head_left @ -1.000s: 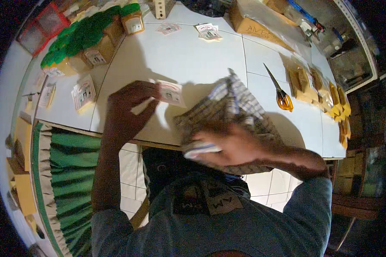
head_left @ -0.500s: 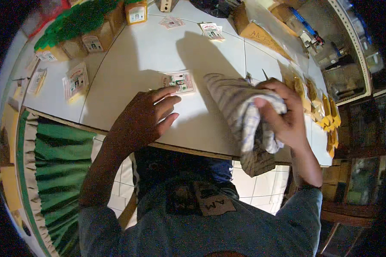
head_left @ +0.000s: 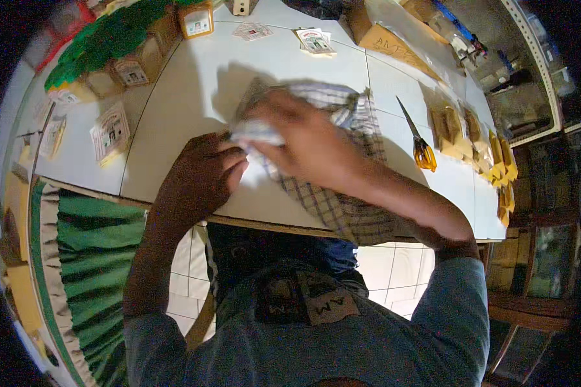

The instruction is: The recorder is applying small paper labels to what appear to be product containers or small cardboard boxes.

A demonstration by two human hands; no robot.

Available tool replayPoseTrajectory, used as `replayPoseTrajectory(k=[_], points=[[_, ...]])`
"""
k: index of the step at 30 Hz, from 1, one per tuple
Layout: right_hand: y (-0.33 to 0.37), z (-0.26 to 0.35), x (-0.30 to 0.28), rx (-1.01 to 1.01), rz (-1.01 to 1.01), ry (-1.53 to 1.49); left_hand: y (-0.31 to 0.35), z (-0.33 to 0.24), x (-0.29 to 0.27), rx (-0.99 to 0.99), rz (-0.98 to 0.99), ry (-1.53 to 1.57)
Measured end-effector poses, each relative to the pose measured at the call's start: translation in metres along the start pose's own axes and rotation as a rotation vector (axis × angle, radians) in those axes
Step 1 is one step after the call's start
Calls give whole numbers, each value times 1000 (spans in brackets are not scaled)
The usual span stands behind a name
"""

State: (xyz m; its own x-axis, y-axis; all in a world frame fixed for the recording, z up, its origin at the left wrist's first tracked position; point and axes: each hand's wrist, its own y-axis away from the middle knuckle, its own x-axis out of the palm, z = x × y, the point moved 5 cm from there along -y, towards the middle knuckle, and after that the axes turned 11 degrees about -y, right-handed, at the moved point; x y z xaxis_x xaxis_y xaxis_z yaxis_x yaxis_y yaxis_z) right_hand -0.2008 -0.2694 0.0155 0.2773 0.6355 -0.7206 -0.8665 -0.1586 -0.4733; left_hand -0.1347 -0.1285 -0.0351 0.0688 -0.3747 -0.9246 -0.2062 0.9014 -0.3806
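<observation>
A checked cloth (head_left: 310, 187) in white, blue and brown lies bunched over the middle of the white tiled tabletop (head_left: 174, 161). My right hand (head_left: 290, 132), smeared by motion, is closed on it and presses it down. Close beside the cloth's left edge rests my left hand (head_left: 203, 164), fingers bent but apart and nothing seen in them; some fingertips are hidden. The printed label seen there before is covered. To the right lie scissors (head_left: 423, 155) with orange handles, points facing away from me.
Packets with green tops (head_left: 119, 48) line the far left, near stacked labels (head_left: 112, 132). More labels (head_left: 315, 42) lie at the back. Yellow-brown packets (head_left: 465, 138) sit at the right edge, below a brown cardboard piece (head_left: 400, 48). A green curtain (head_left: 93, 258) hangs below.
My right hand has swung left with the cloth and set it down over the label, uncovering the scissors. My left hand has stayed in nearly the same place, its fingers more bent.
</observation>
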Motion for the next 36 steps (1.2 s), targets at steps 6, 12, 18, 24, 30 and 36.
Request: replayPoseTrajectory(k=[6,12,18,24,30,36], points=[[-7,-36,19,-88,78,258,-1,-8,-11,-99,61,21],[3,-37,23,-70,112,238,1,-12,-14,-37,58,-107],[2,-55,7,349,173,209,-4,-10,-14,-22,101,-51],[21,-29,-4,-136,84,245,-6,-13,-16,-15,46,-71],[18,-47,-9,104,144,337,-11,-12,-16,5,53,-39],[32,-49,-26,121,204,283,-14,-9,-17,15,87,-43]])
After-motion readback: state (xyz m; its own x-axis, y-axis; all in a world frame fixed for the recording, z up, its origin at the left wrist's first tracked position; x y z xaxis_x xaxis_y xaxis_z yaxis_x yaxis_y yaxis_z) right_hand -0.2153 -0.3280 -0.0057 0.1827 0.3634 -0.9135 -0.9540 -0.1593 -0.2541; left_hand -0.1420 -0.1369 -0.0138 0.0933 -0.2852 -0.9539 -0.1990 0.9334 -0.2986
